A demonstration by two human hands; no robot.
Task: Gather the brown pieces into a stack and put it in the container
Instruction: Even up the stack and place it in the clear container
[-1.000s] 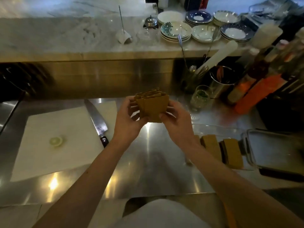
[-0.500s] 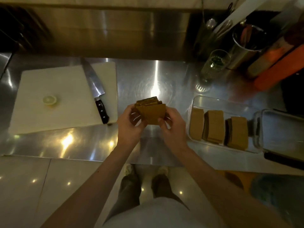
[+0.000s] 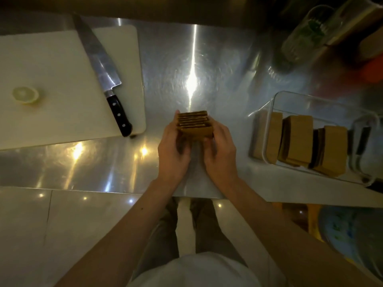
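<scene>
A stack of several brown pieces (image 3: pixel 194 125) stands on edge between my two hands, low over the steel counter near its front edge. My left hand (image 3: pixel 173 150) grips its left side and my right hand (image 3: pixel 219 151) grips its right side. A clear rectangular container (image 3: pixel 275 100) lies to the right on the counter. Three bundles of brown pieces (image 3: pixel 296 139) stand in it. Its lid (image 3: pixel 364 141) lies by its right end.
A white cutting board (image 3: pixel 51 79) lies at the left with a black-handled chef's knife (image 3: pixel 103 71) and a lime slice (image 3: pixel 26 95) on it. A glass (image 3: pixel 300 38) and bottles stand at the back right. The counter's front edge (image 3: pixel 103 190) runs just below my hands.
The view has tilted down toward the counter. Both hands have lowered the stack toward the counter top, still holding it from both sides.
</scene>
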